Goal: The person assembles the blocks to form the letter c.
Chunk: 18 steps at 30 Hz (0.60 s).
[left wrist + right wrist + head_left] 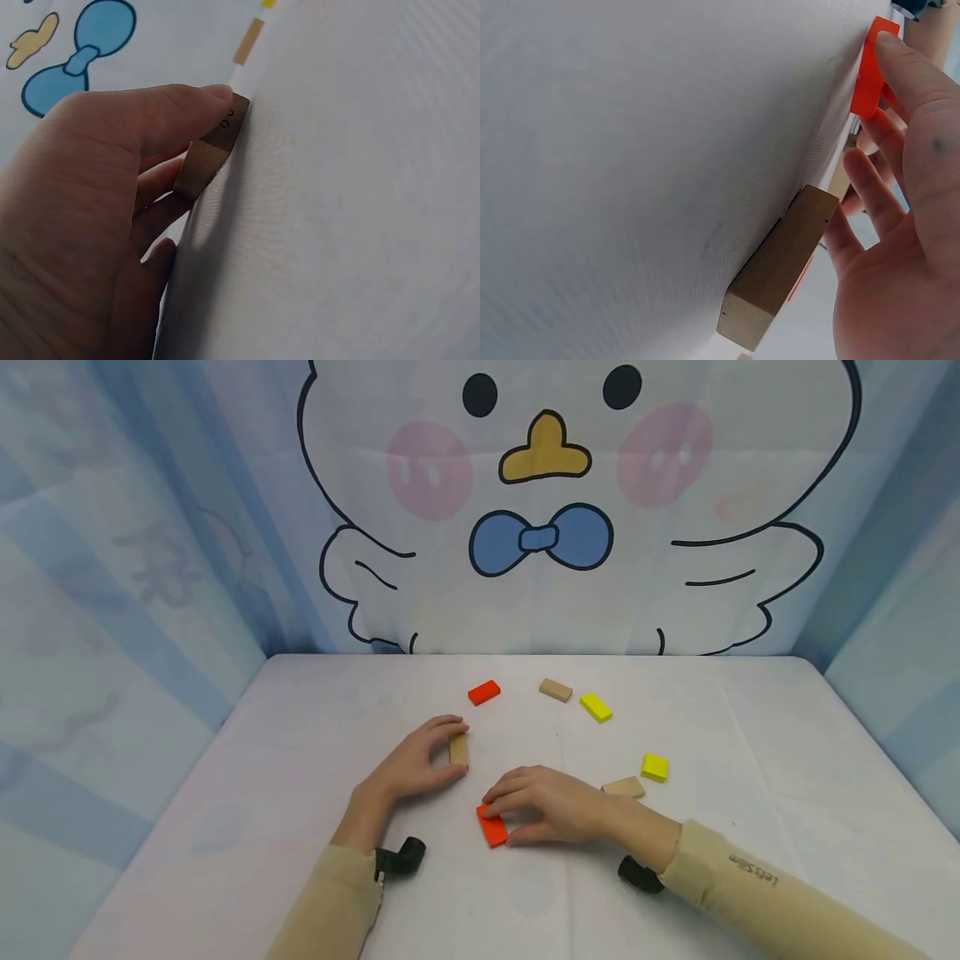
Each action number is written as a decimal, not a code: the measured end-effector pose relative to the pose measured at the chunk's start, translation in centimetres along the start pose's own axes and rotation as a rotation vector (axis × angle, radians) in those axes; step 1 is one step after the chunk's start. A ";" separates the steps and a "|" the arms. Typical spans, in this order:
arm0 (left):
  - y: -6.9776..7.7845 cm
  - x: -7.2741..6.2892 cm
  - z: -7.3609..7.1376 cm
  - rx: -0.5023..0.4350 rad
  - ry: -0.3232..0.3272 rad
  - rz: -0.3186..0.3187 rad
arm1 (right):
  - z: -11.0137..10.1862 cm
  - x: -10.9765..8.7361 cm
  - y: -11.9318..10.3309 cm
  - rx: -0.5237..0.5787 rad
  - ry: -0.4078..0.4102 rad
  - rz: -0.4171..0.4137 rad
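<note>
"While your left hand point(414, 767) and right hand point(553, 806) are down at the table point(225, 860), which way does the near red block point(492, 828) lie?"

"From the wooden block point(458, 752) at my left fingertips, it lies toward five o'clock, apart from it; its long axis runs roughly eleven to five, whereas the wooden one points close to twelve and six; that slant between the two is, I judge, what any move here hinges on."

"Which hand is nearer, and what does each hold?"

"My right is nearer the red; it reaches in from about four o'clock, thumb and fingers pinching the piece; my left pinches the wooden one lengthwise, thumb at its six o'clock end, finger at its twelve; a second red block point(484, 692) lies beyond that, toward one o'clock, touched by neither."

"Anything to read?"

"Small dark lettering point(753, 869) on my right sleeve point(795, 897) seems to say LetsSlim; the left wrist view shows little ringlike marks on the wooden piece beside my thumb, too faint for me to make out; on the near red one I find no writing."
</note>
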<state>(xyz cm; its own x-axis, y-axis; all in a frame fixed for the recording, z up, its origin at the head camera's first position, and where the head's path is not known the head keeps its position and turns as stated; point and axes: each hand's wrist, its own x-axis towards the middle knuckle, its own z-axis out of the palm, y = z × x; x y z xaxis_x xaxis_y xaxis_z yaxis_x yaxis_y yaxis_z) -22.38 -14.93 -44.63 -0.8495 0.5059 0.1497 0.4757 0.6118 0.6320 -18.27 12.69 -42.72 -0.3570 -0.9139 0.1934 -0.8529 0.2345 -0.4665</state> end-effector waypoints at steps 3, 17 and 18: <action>0.0 -0.1 0.0 -0.009 0.001 -0.006 | -0.1 0.1 -0.1 0.001 -0.008 0.007; 1.4 1.5 0.7 0.035 -0.085 -0.030 | -1.8 -0.4 0.5 -0.012 -0.077 0.147; 1.5 1.6 0.8 0.032 -0.089 -0.028 | -2.0 -0.4 0.6 -0.005 -0.083 0.161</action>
<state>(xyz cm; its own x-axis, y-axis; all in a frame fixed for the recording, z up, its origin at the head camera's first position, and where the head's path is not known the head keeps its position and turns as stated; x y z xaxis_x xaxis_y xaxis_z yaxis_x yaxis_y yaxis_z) -22.85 -12.71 -44.07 -0.8396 0.5395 0.0632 0.4604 0.6451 0.6098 -19.43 13.86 -41.34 -0.4568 -0.8884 0.0450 -0.7893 0.3815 -0.4810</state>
